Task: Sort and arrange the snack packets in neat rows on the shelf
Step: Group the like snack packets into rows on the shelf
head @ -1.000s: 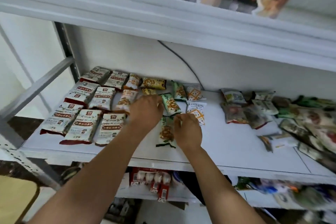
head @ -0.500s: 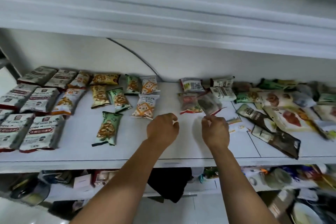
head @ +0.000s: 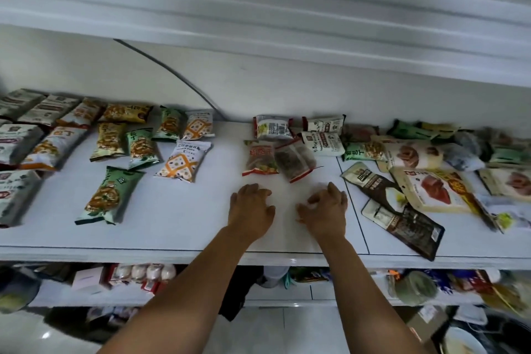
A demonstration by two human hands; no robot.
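Right hand (head: 324, 211) has come off the corner of the clear red-edged packet (head: 296, 159) it was at half a second ago. Both hands now sit side by side over a bare patch of the shelf (head: 186, 224), near its front edge.

Left hand (head: 251, 210): palm down, fingers loosely curled, nothing in it. Right hand: palm down, fingers curled. There's a pale blur under the fingertips, so I can't tell if it holds anything.

Packet positions:
- Clear red-edged packet is just ahead of the gap between the hands, touching neither.
- Red-orange packet (head: 260, 158) is ahead of the left hand, lying against the clear one.
- White-and-orange packet (head: 184, 161) is ahead-left of the left hand.
- Green packet (head: 110, 195) is well left of it, level with the knuckles.
- Sorted rows carry on further left.
- Two dark pouches (head: 370, 181) are just right of the right hand, tilted.
- Unsorted heap (head: 431, 158) lies beyond them, packets overlapping.
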